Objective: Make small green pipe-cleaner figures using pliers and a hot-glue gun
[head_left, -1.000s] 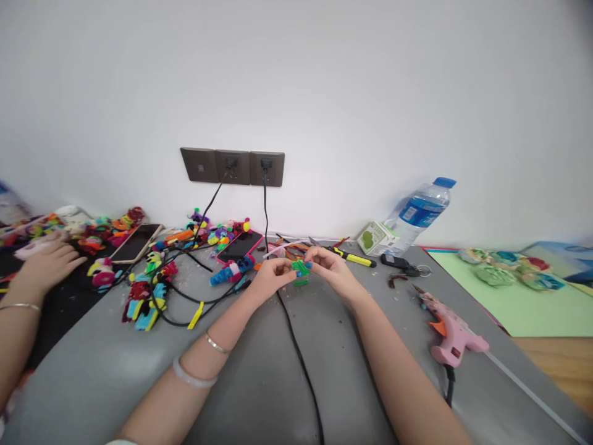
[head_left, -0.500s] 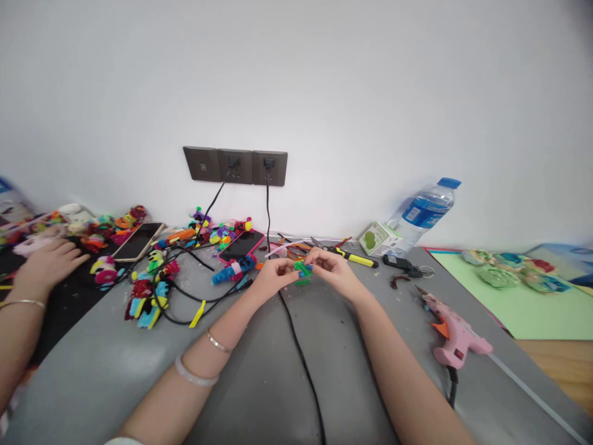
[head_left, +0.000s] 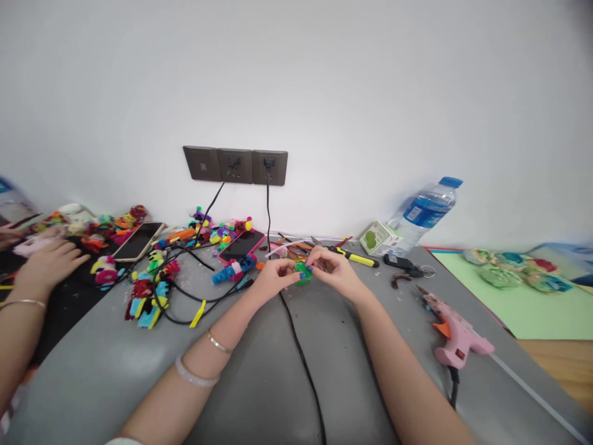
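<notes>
Between my hands, above the grey table (head_left: 259,364), is a small green piece (head_left: 303,272) of what looks like pipe cleaner. My left hand (head_left: 277,278) pinches it from the left with thumb and forefinger. From the right, my right hand (head_left: 334,270) closes its fingertips on the same piece. Fingers partly hide its shape. A blue and pink fuzzy figure (head_left: 235,269) lies just left of my left hand. Behind my hands are loose brown and pink stems and a yellow-black tool (head_left: 357,257).
A pink glue gun (head_left: 458,340), keys (head_left: 407,266), a green-white box (head_left: 376,238) and a tilted bottle (head_left: 425,213) stand or lie right. Black cords, phones (head_left: 241,245) and colourful figures (head_left: 149,296) spread left. A co-worker's hand (head_left: 49,266) is far left.
The green piece has turned slightly and looks more compact between my fingers. My hands have barely moved. At the far left edge, another hand has come into view beside the co-worker's.
</notes>
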Action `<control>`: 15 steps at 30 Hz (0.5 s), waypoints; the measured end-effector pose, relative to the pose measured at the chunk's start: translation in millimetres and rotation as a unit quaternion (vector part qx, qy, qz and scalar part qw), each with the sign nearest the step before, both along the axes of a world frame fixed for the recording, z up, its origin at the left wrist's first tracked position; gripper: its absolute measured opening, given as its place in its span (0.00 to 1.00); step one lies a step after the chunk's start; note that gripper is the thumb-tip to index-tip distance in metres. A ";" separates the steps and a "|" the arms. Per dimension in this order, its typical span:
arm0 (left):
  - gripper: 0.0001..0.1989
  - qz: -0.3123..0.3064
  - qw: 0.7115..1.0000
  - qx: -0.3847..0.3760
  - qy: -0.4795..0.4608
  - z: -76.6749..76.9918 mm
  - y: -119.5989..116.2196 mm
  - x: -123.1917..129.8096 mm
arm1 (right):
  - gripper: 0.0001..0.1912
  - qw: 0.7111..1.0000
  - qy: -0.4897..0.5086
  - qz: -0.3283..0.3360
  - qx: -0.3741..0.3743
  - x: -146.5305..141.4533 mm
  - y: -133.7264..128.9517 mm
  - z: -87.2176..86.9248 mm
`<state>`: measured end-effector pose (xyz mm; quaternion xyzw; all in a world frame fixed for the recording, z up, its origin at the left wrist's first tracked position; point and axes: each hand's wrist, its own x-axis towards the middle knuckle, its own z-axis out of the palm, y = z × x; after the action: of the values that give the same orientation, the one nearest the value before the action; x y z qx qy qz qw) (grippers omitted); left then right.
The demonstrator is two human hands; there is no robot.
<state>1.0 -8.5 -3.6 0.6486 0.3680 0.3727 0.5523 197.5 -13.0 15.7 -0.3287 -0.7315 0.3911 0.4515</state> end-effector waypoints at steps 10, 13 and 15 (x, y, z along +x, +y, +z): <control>0.17 -0.004 1.000 0.015 0.012 1.9 -1.2 0.0 | 0.06 1.000 -0.017 -0.002 -0.007 0.6 -0.9 2.9; 0.16 -0.007 1.000 0.019 0.013 0.7 -0.6 -0.2 | 0.07 1.000 -0.014 -0.001 -0.015 1.0 -1.0 2.8; 0.16 -0.007 1.000 0.022 0.013 -0.4 -0.2 -0.3 | 0.08 1.000 -0.017 -0.005 -0.013 1.2 -1.2 3.7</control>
<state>0.7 -8.7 -3.9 0.6681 0.3620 0.3681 0.5358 198.7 -14.2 19.3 -0.3449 -0.7324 0.3930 0.4361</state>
